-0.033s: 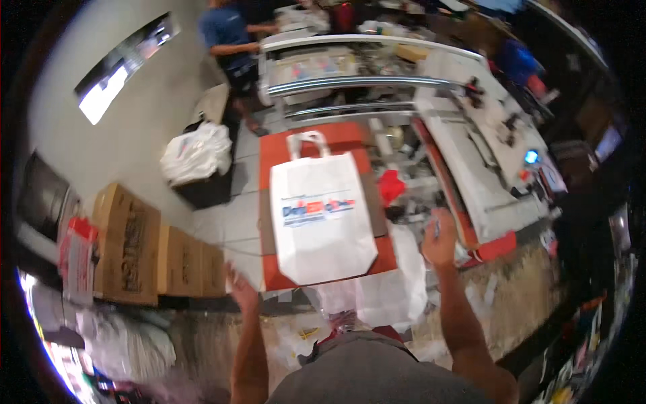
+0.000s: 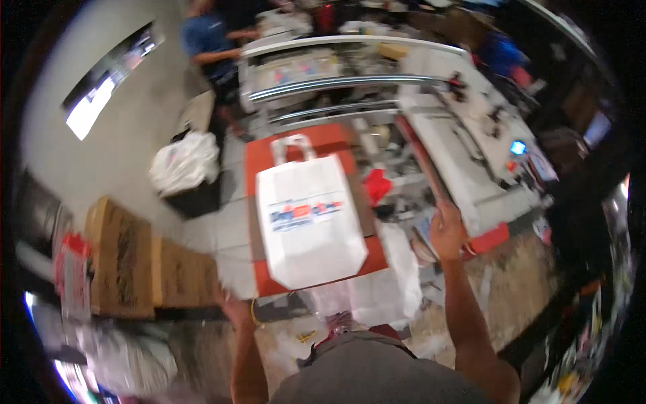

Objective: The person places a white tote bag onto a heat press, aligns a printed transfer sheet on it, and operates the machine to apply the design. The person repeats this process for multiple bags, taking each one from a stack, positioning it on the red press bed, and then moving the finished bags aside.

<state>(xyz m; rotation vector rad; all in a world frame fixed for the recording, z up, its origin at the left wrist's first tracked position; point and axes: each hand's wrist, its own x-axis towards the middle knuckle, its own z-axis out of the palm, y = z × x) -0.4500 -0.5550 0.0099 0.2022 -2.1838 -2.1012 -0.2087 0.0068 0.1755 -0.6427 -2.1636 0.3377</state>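
A white tote bag (image 2: 309,249) with blue and red print lies flat on a red-and-brown board (image 2: 266,266), its handles pointing away from me. My right hand (image 2: 449,230), fingers curled, is at the near end of the long red-edged frame (image 2: 422,156), to the right of the board; the exact grip is partly hidden. Left of the board's near corner is my left hand (image 2: 234,310), smeared by motion, with nothing visible in it. White sheets (image 2: 377,296) hang at the board's near edge.
Brown cartons (image 2: 121,259) stand at the left. Behind them is a dark bin with a white plastic bag (image 2: 185,161). Metal rails (image 2: 343,82) cross the far side, where a person in a blue shirt (image 2: 204,37) stands. A red cloth (image 2: 378,186) lies beside the board.
My right hand has moved onto the near end of the red-edged frame. My left hand has moved slightly left and nearer to me. The whole view has shifted.
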